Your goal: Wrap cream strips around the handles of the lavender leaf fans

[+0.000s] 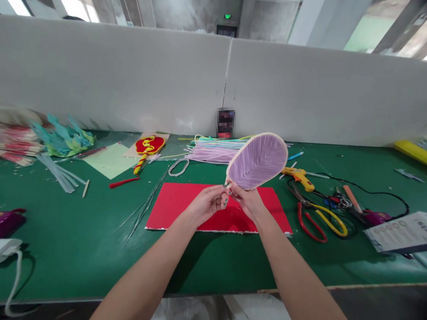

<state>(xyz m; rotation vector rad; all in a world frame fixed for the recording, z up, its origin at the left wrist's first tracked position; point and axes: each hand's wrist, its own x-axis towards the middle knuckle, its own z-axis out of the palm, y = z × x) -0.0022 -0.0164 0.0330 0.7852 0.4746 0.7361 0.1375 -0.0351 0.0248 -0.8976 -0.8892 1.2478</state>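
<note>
Left hand (209, 202) and right hand (251, 201) pinch narrow end of lilac paddle-shaped piece (260, 160), above red board (176, 201); piece partly hides fuzzy stems (209, 151) behind (pliers (305, 203), glue gun (299, 178) at right).

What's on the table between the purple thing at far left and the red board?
In the head view, a loose spread of thin wire-like strands lies on the green tabletop, nearer the red board than the purple thing.

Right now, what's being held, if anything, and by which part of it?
A pale-rimmed, purple paddle-shaped piece, held at its narrow lower end by the left hand and the right hand together.
</note>
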